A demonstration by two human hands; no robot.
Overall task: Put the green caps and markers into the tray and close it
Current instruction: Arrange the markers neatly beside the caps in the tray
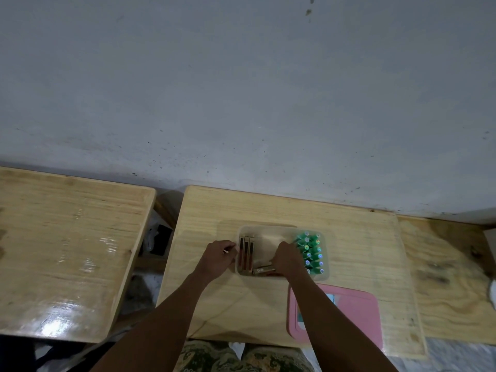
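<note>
A pale wooden table [349,237] is set against a grey wall. The translucent tray [323,275] is placed at its centre, uncovered. Green caps [311,252] are stacked in the tray's right part; brown-red markers [245,253] are ranged along its left wall. The left hand [218,257] is held at the tray's left rim, loosely curled; a grip cannot be confirmed. The right hand [285,257] is lowered inside the tray, closed on one marker [264,270]. The pink lid [357,312] is laid nearby, not yet fitted. Loading is judged nearly complete; closing remains.
</note>
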